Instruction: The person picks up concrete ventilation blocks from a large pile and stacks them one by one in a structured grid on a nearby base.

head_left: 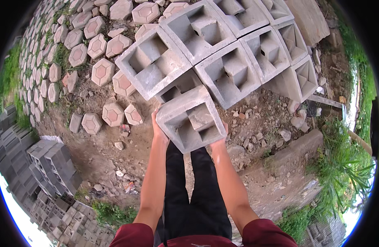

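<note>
Yard: brown dirt ground (88, 158) with stone rubble, green leafy plants (342, 164) at right.
Load: gray, square-faced hollow concrete block (192, 119), held up before the person's black trousers (208, 185), at near edge of similar gray concrete blocks (238, 78); contact with them hard to tell.
Grip: left hand (157, 125) on its left side, right hand (221, 136) at lower right, fingers partly hidden.
Paving: pink-centred hexagonal pavers (103, 72), upper left.
</note>
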{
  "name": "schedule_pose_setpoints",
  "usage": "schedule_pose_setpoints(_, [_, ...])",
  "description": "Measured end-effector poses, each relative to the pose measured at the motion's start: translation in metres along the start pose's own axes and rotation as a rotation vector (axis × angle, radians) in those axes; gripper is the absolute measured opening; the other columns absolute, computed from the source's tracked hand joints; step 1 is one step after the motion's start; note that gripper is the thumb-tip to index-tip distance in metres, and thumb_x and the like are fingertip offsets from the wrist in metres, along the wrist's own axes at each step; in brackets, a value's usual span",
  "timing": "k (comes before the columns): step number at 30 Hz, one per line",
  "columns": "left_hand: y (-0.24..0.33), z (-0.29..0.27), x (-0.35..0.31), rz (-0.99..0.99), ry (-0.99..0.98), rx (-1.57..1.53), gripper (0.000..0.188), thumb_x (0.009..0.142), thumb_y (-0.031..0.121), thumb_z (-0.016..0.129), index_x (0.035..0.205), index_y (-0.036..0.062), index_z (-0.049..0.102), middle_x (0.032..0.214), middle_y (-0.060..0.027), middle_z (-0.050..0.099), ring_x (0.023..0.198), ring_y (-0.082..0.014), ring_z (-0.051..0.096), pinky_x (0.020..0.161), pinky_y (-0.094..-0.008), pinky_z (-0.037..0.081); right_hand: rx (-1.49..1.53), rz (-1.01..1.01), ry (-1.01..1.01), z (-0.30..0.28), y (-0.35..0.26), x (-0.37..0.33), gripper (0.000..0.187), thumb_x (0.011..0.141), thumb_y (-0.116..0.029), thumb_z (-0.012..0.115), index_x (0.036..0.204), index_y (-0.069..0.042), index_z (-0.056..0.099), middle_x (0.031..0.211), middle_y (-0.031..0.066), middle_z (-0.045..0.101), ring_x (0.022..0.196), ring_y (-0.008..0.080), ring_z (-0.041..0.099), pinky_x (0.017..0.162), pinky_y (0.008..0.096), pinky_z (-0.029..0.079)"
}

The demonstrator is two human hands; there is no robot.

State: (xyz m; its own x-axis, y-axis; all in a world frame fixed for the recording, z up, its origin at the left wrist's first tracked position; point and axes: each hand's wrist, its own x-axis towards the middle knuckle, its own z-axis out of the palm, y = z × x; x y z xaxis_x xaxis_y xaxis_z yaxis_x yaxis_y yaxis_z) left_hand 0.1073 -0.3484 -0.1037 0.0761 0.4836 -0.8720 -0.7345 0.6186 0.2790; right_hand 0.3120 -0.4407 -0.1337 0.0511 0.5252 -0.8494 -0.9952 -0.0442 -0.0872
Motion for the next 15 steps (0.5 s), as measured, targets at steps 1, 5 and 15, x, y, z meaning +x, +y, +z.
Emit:
schedule_pose_setpoints(1, [0.000, 0.006, 0.000, -0.016, 0.014, 0.014, 0.054, 0.082, 0.050, 0.045, 0.123, 0.0151, 0.051, 0.119, -0.0080, 0.055, 0.108, -0.0274, 0.050, 0.093, -0.0447, 0.039, -0.001, -0.005, 0.010, 0.001, -0.003, 0.003, 0.048, 0.085, -0.038, 0.039, 0.115, -0.005, 0.055, 0.116, 0.0132, 0.056, 0.108, 0.0311, 0.051, 0.096, 0.0445, 0.037])
schedule_pose_setpoints(5, [0.000, 0.012, 0.001, -0.045, 0.070, 0.064, 0.054, 0.080, 0.052, 0.047, 0.118, 0.0145, 0.053, 0.115, -0.0079, 0.057, 0.106, -0.0273, 0.051, 0.091, -0.0446, 0.040, 0.001, 0.024, -0.008, 0.003, -0.005, 0.008, 0.048, 0.084, -0.039, 0.038, 0.115, -0.005, 0.055, 0.116, 0.0133, 0.056, 0.109, 0.0313, 0.050, 0.096, 0.0445, 0.037])
schedule_pose_setpoints(15, [0.001, 0.005, 0.023, -0.062, 0.105, 0.042, 0.055, 0.080, 0.052, 0.047, 0.115, 0.0105, 0.055, 0.113, -0.0101, 0.057, 0.101, -0.0288, 0.053, 0.088, -0.0447, 0.043, -0.034, 0.044, 0.058, -0.005, -0.006, 0.032, 0.051, 0.084, -0.037, 0.037, 0.119, -0.004, 0.052, 0.119, 0.0139, 0.054, 0.110, 0.0323, 0.049, 0.099, 0.0451, 0.035])
